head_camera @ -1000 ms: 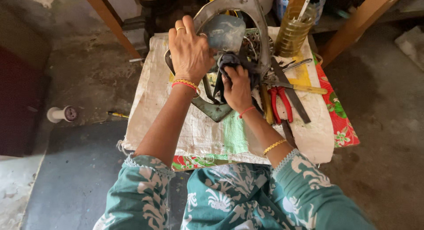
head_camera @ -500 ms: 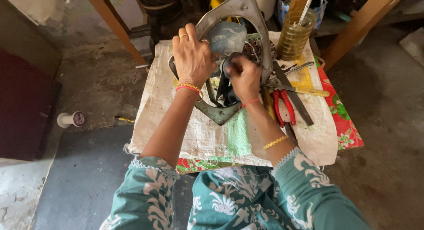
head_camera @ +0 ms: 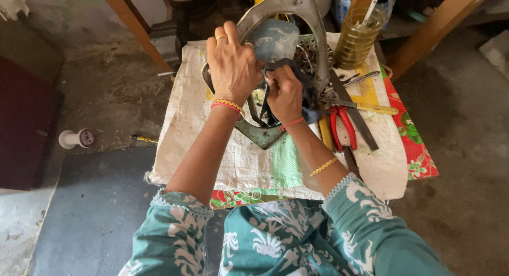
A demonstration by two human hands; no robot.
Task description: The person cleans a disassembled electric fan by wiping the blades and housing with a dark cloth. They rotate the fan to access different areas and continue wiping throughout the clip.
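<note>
A grey metal frame with a rounded loop (head_camera: 297, 11) stands on a low table covered with a white woven sack (head_camera: 185, 143). My left hand (head_camera: 231, 66) grips the frame's left side from above. My right hand (head_camera: 284, 93) is closed on a dark cloth (head_camera: 307, 103) and presses it against the frame's inner part. A pale blue-grey piece (head_camera: 275, 40) shows inside the loop, just above both hands.
Red-handled pliers (head_camera: 342, 125), a yellow-handled tool (head_camera: 371, 107) and flat metal bars (head_camera: 360, 122) lie at the table's right. A ribbed glass jar of yellowish liquid (head_camera: 356, 40) stands behind them. A white spool (head_camera: 77, 138) and a small screwdriver (head_camera: 143, 139) lie on the floor at left.
My right hand with the cloth has shifted slightly up and inward on the frame. My left hand has kept its grip. The view has drifted a little.
</note>
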